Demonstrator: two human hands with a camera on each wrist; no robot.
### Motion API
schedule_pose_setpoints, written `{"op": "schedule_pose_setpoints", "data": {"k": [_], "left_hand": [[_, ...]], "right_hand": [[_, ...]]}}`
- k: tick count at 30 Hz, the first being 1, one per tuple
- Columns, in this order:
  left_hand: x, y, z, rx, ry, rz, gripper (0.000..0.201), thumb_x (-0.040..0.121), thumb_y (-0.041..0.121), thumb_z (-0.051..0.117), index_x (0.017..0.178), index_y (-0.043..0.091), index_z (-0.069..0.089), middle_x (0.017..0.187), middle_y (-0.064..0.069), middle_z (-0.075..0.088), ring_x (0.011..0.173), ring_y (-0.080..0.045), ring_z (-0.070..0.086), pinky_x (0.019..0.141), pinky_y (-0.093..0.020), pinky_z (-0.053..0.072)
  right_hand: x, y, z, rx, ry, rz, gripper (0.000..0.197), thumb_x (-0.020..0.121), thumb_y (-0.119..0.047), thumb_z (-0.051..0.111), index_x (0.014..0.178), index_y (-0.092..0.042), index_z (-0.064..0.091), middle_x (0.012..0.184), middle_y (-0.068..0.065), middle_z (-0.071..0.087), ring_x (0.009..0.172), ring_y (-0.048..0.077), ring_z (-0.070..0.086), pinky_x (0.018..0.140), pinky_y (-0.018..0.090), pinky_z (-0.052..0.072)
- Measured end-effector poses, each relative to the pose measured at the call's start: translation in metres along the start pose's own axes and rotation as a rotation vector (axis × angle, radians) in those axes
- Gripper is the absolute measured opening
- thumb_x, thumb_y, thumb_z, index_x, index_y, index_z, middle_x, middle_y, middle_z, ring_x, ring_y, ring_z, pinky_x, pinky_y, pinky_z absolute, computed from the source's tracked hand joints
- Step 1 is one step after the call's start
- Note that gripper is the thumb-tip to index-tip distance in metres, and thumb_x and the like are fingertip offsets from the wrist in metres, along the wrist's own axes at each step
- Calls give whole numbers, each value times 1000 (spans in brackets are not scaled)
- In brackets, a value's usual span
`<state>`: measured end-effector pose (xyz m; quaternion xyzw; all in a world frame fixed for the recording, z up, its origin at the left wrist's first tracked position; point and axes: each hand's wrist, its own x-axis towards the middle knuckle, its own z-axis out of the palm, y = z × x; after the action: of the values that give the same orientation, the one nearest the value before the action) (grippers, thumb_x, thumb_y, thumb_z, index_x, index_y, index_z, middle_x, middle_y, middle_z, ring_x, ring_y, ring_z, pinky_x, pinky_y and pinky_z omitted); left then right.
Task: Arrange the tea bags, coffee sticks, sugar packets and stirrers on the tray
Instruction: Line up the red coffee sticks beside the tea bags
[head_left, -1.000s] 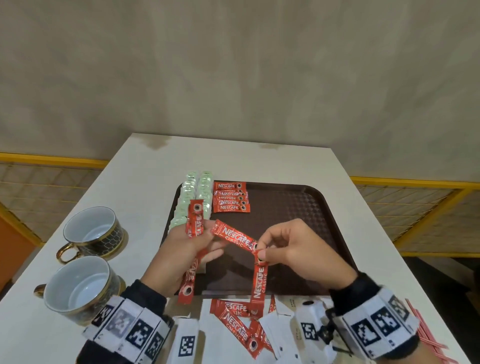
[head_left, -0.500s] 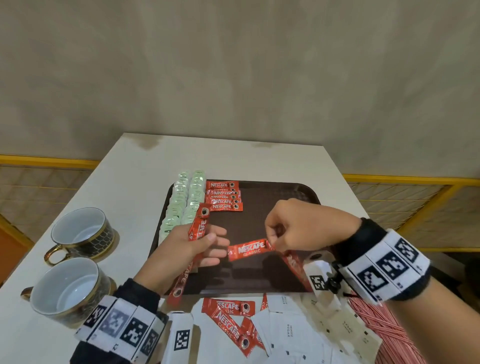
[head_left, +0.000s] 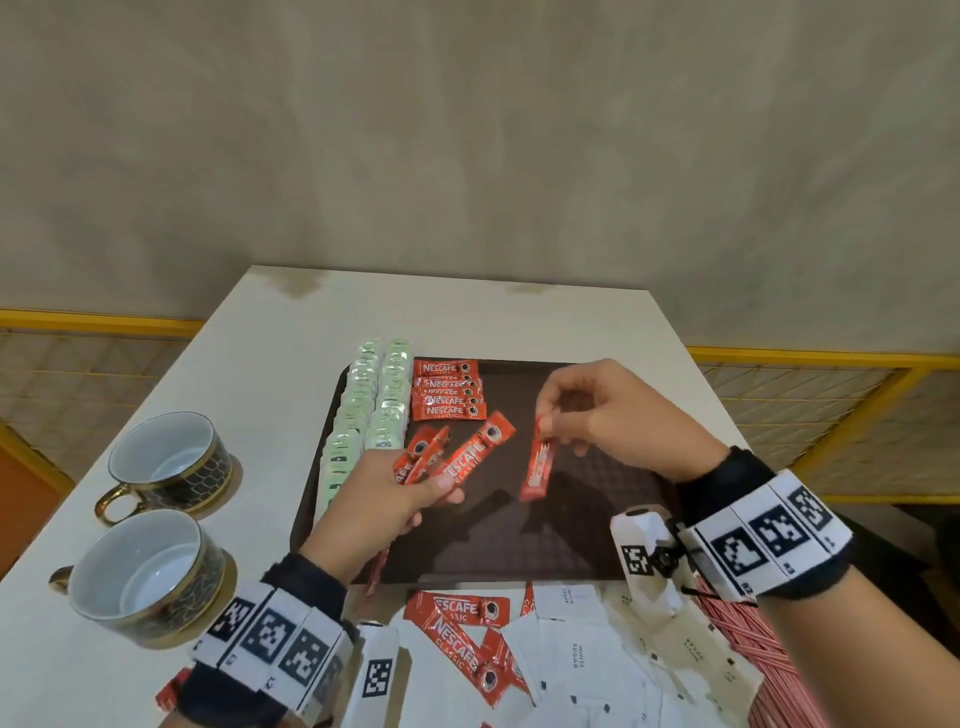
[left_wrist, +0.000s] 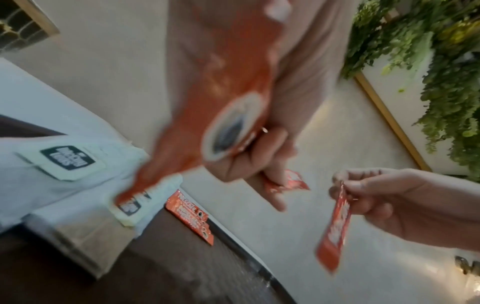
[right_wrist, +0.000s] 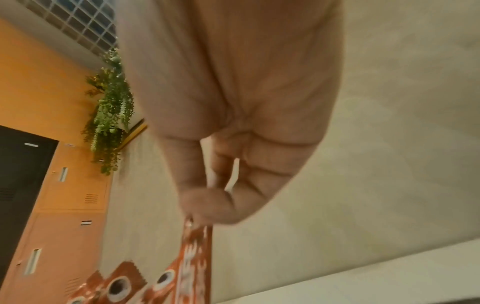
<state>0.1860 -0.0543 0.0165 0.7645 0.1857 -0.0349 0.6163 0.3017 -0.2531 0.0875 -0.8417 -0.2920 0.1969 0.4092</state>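
The right hand (right_wrist: 233, 144) pinches a red coffee stick (right_wrist: 198, 265) (hanging down, blurred).

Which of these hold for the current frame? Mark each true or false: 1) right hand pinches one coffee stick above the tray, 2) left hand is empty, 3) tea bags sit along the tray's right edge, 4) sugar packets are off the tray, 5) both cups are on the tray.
1) True: the right hand pinches one coffee stick by its top end above the tray.
2) False: the left hand holds several coffee sticks.
3) False: the tea bags lie along the tray's left edge.
4) True: the sugar packets lie on the table in front of the tray.
5) False: both cups stand on the table left of the tray.
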Motion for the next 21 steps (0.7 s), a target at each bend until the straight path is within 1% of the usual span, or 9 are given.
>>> {"op": "schedule_pose_setpoints", "data": {"k": [2,3,5,7,9,13,16,19,21], "left_hand": [[3,-2,-1,-46,86,-11,14,90,26,65,101,19,68,83,4,76,66,-21,66,53,-19,44],[3,-2,-1,-57,95,-13,14,90,26,65,101,17,67,76,5,75,57,-15,61,50,-18,43],[3,0,0,-107,44,-28,12,91,24,63,96,14,64,56,9,66,42,-2,49,44,-13,39],[0,4,1,-186,-75,-39,12,92,23,60,90,12,62,47,8,56,37,-2,43,41,-13,35],[-3,7,0,-236,-183,-23,18,93,25,57,92,9,63,56,-5,55,38,-5,39,40,-13,32],[-7,9,-2,-361,-323,23,37,92,32,52,107,0,61,106,-23,69,39,-3,35,40,-12,30],[-8,10,-3,-396,-353,14,48,87,36,55,106,-8,59,108,-34,63,36,-2,33,39,-13,28],[-9,13,0,-305,-348,31,36,85,34,57,97,1,66,98,-21,73,35,-1,37,39,-13,27],[-9,15,2,-264,-328,28,36,83,33,60,102,2,67,96,-17,74,37,-1,44,40,-13,29]], "right_hand": [[-6,2,2,274,90,45,9,88,2,65,81,-5,66,68,6,67,62,14,64,59,21,54],[-9,1,6,383,85,68,6,88,2,65,84,-2,66,70,9,69,64,16,66,59,20,56],[-15,2,16,506,40,106,2,87,1,66,89,0,65,75,15,71,66,18,70,59,19,57],[-17,6,27,514,53,144,4,87,-2,67,89,-1,65,78,16,72,68,18,70,58,20,57],[-15,11,36,488,123,170,3,87,-4,68,87,-3,66,78,14,71,70,16,69,58,22,57],[-14,15,42,462,220,176,6,88,-8,67,88,-2,66,81,13,71,71,15,69,61,24,57],[-13,15,41,398,233,152,7,89,-9,68,88,-2,66,80,11,71,73,13,70,65,26,58],[-12,14,42,384,234,145,6,88,-8,68,86,-2,66,79,10,71,73,13,70,68,28,59],[-12,13,43,376,228,137,6,88,-8,68,85,-3,66,80,11,71,74,14,71,69,27,59]]}}
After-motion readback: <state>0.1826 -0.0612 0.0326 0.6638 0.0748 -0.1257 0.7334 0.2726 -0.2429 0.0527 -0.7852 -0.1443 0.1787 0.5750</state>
